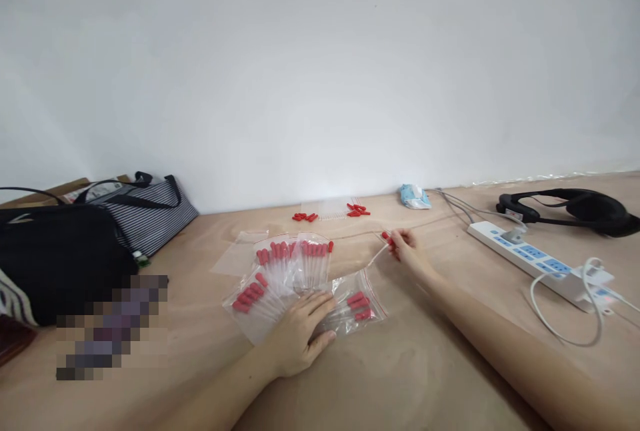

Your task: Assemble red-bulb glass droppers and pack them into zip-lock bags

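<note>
My left hand (305, 331) rests with fingers stretched out on clear zip bags of droppers, near the middle of the table. Several droppers with red rubber bulbs fan out in one zip bag (267, 301) to its left and behind it. Just right of its fingers, another zip bag (377, 304) holds a few more red-bulbed droppers. My right hand (406, 248) is farther back and to the right, its fingertips closed on the red bulb of a dropper (386, 237). The pale tube of that dropper slants down to the left.
Loose red bulbs (357, 210) and a row of clear tubes (333, 212) lie by the wall. To the right are a blue mask (415, 196), a power strip (530, 261) with cables, and a black headset (575, 208). Bags, including a striped one (155, 214), stand on the left.
</note>
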`<move>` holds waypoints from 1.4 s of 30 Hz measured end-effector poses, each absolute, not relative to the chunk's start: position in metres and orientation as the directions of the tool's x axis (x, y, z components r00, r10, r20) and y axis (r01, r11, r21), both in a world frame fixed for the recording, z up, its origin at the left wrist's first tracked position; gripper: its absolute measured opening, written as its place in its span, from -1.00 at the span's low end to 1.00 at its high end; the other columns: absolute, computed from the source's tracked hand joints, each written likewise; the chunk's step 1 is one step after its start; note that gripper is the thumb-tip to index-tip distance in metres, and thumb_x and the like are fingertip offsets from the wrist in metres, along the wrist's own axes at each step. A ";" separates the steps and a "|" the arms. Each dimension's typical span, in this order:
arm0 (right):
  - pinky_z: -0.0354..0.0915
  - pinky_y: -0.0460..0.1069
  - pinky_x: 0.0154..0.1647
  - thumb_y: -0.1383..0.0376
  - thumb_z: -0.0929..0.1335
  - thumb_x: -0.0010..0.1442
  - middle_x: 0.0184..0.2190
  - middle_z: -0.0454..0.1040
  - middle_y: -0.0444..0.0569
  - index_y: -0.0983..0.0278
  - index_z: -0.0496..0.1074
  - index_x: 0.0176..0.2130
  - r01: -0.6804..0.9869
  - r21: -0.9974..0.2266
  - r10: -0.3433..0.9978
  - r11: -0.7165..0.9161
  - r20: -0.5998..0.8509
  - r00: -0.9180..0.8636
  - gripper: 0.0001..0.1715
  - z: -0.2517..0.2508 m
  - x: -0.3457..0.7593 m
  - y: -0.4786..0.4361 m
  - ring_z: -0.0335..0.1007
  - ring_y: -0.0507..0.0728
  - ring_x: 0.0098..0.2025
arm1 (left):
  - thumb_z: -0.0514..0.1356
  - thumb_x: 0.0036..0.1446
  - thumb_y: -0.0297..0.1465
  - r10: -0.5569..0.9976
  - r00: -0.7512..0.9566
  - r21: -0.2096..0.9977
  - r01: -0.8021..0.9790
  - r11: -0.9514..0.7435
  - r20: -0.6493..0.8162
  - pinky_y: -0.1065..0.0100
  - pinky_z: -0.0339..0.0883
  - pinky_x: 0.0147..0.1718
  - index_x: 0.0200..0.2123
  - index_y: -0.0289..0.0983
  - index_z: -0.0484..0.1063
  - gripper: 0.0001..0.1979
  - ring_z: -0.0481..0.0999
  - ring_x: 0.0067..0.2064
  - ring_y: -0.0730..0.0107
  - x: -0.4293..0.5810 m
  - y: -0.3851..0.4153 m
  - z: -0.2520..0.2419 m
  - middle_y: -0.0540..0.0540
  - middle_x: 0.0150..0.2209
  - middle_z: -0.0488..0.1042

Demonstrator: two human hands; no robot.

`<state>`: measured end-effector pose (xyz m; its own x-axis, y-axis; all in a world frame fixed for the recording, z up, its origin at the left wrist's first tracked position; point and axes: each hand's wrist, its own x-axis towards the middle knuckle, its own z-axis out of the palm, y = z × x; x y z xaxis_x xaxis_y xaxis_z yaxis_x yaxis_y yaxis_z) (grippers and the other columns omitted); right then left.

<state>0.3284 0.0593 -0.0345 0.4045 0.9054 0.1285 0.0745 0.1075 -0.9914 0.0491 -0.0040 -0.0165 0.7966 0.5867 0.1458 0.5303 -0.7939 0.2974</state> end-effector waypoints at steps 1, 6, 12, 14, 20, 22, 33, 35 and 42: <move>0.20 -0.14 -0.62 -0.03 0.28 -0.04 -0.63 0.31 -0.22 0.24 0.17 -0.42 0.017 -0.987 0.887 0.157 0.149 0.436 -0.59 -0.036 0.335 0.050 0.24 -0.04 -0.62 | 0.02 0.14 -0.31 0.588 0.796 0.299 0.531 -0.793 0.145 0.04 0.04 0.09 0.12 -0.26 0.10 -0.53 0.16 0.14 0.17 0.049 -0.004 -0.017 -0.17 0.12 0.19; 0.25 -0.11 -0.61 -0.05 0.35 -0.13 -0.62 0.33 -0.19 0.25 0.20 -0.40 -0.076 -0.971 0.871 0.228 0.168 0.461 -0.52 -0.041 0.335 0.017 0.24 -0.04 -0.63 | 0.02 0.14 -0.31 0.597 0.784 0.318 0.529 -0.787 0.173 0.04 0.07 0.07 0.11 -0.21 0.11 -0.55 0.18 0.13 0.17 0.049 -0.004 -0.015 -0.14 0.11 0.22; 0.34 -0.03 -0.47 -0.05 0.38 -0.19 -0.56 0.34 -0.18 0.23 0.17 -0.40 -0.189 -0.972 0.950 0.142 0.080 0.303 -0.49 -0.041 0.294 0.008 0.35 0.03 -0.54 | 0.03 0.13 -0.32 0.607 0.778 0.345 0.532 -0.774 0.163 0.05 0.07 0.08 0.13 -0.20 0.06 -0.52 0.17 0.13 0.17 0.051 -0.006 -0.011 -0.15 0.11 0.22; 0.33 -0.02 -0.43 -0.01 0.42 -0.23 -0.56 0.35 -0.17 0.23 0.19 -0.40 -0.214 -0.973 0.976 0.090 0.043 0.215 -0.49 -0.042 0.284 0.006 0.36 0.04 -0.52 | 0.03 0.12 -0.33 0.621 0.766 0.360 0.540 -0.761 0.166 0.06 0.08 0.07 0.16 -0.20 -0.01 -0.48 0.16 0.13 0.17 0.051 -0.007 -0.011 -0.15 0.11 0.20; 0.23 -0.07 -0.53 0.08 0.41 -0.18 -0.56 0.36 -0.15 0.29 0.33 -0.40 0.048 -0.997 0.998 0.053 0.054 0.026 -0.61 -0.048 0.283 0.006 0.25 -0.01 -0.58 | 0.03 0.12 -0.37 0.631 0.759 0.387 0.539 -0.748 0.160 0.08 0.08 0.07 0.17 -0.19 -0.07 -0.45 0.17 0.13 0.19 0.052 -0.009 -0.009 -0.15 0.11 0.20; 0.20 -0.08 -0.52 0.12 0.41 -0.16 -0.48 0.37 -0.11 0.29 0.40 -0.39 0.243 -0.962 0.990 0.129 0.141 0.032 -0.66 -0.050 0.286 0.009 0.21 -0.02 -0.56 | 0.03 0.12 -0.36 0.630 0.760 0.386 0.539 -0.748 0.160 0.08 0.08 0.07 0.16 -0.20 -0.06 -0.46 0.17 0.12 0.19 0.052 -0.008 -0.009 -0.15 0.11 0.21; 0.26 -0.05 -0.41 0.09 0.41 -0.16 -0.51 0.45 -0.09 0.34 0.42 -0.39 0.143 -0.985 0.967 0.096 0.058 -0.250 -0.61 -0.046 0.288 0.017 0.32 0.02 -0.49 | 0.03 0.12 -0.36 0.628 0.759 0.385 0.535 -0.752 0.172 0.08 0.08 0.07 0.16 -0.20 -0.04 -0.47 0.17 0.12 0.18 0.051 -0.007 -0.012 -0.15 0.10 0.21; 0.27 -0.04 -0.40 0.09 0.43 -0.21 -0.50 0.46 -0.09 0.34 0.41 -0.38 0.092 -0.992 0.968 0.081 0.057 -0.244 -0.57 -0.046 0.293 0.019 0.34 0.02 -0.49 | 0.03 0.13 -0.36 0.624 0.762 0.393 0.528 -0.753 0.173 0.08 0.07 0.07 0.16 -0.19 -0.05 -0.47 0.17 0.12 0.19 0.051 -0.007 -0.011 -0.15 0.11 0.21; 0.27 -0.07 -0.42 0.23 0.35 -0.05 -0.52 0.44 -0.08 0.32 0.43 -0.44 0.278 -0.940 0.967 0.199 0.141 -0.214 -0.81 -0.046 0.300 0.017 0.33 0.03 -0.48 | 0.03 0.13 -0.35 0.637 0.751 0.404 0.536 -0.741 0.173 0.08 0.10 0.06 0.16 -0.20 -0.02 -0.47 0.16 0.13 0.17 0.052 -0.007 -0.012 -0.16 0.12 0.20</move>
<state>0.2997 0.0166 -0.0457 -0.2141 0.9665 0.1413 0.2778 0.1989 -0.9398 0.0520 -0.0070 -0.0123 0.7510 0.6373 0.1730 0.5359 -0.7412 0.4043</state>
